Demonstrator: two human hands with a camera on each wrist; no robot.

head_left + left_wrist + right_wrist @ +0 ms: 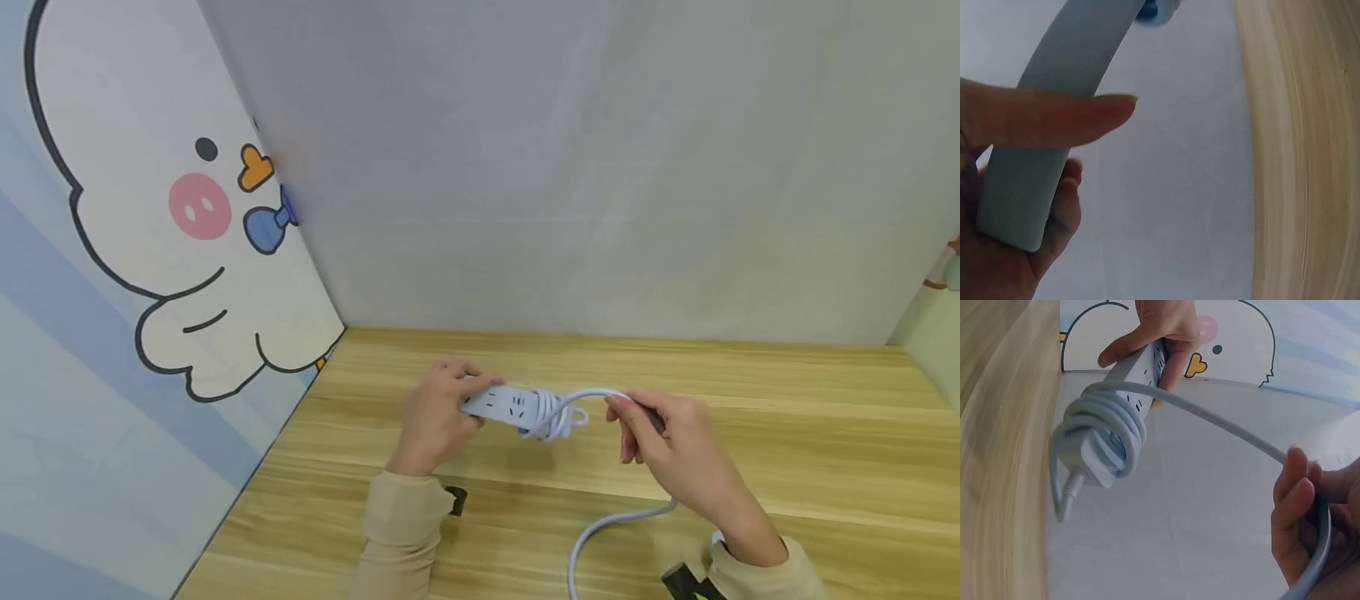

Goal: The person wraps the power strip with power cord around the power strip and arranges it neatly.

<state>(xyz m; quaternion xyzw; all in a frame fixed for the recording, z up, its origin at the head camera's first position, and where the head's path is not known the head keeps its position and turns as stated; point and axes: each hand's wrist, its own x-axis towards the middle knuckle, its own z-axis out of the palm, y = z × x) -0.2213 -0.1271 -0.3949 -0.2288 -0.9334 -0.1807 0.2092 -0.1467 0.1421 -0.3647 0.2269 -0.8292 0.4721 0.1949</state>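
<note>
A white power strip (501,404) is held above the wooden table, its socket face showing in the head view. My left hand (442,408) grips its left end, with the thumb (1054,119) across one side in the left wrist view. Several turns of white cord (1104,419) wrap round the strip's other end. From these turns the cord runs over to my right hand (671,437), which pinches it between thumb and curled fingers (1294,481). Beyond that hand the loose cord (615,518) hangs down toward the table's front.
The wood-grain table (750,400) reaches back to a grey-white wall sheet (585,183). On the left stands a panel with a cartoon bird (127,167). Dark wrist-mounted devices (682,582) sit by both sleeves.
</note>
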